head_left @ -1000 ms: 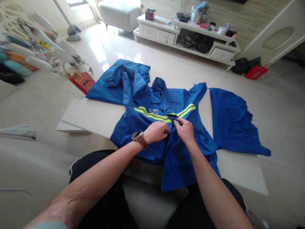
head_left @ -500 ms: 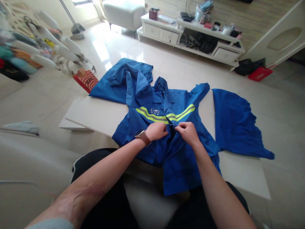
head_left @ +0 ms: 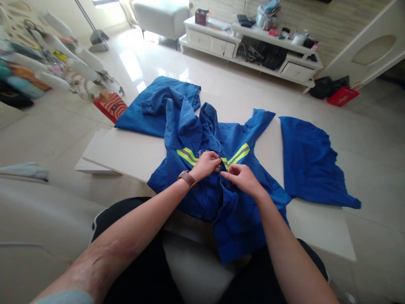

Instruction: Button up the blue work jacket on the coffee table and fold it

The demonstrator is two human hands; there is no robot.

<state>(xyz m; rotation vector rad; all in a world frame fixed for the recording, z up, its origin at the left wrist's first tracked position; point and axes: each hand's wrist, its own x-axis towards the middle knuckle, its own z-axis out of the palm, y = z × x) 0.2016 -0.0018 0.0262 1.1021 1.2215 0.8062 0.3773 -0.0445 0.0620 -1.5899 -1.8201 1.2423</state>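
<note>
A blue jacket [head_left: 243, 215] with a yellow-and-grey reflective stripe lies spread on a white board [head_left: 133, 147], its collar pointing away from me. My left hand [head_left: 207, 164], with a brown-strapped watch on the wrist, pinches the front edge of the jacket at the stripe. Just to its right, my right hand [head_left: 237, 176] is closed at the fingertips on the other side of the front opening. Part of the chest logo and the middle of the stripe are hidden by my left hand.
Folded blue cloth [head_left: 142, 97] lies at the board's far left, another blue piece [head_left: 311, 164] at its right. Beyond stand a white TV cabinet [head_left: 209, 42] and a pale ottoman [head_left: 163, 19]. A red-striped bag [head_left: 110, 105] is at left, a red bag [head_left: 343, 96] at right.
My left hand has moved slightly up and turned, lifting the jacket's front edge. My right hand has shifted a little left and down. The stripe is now bunched between them.
</note>
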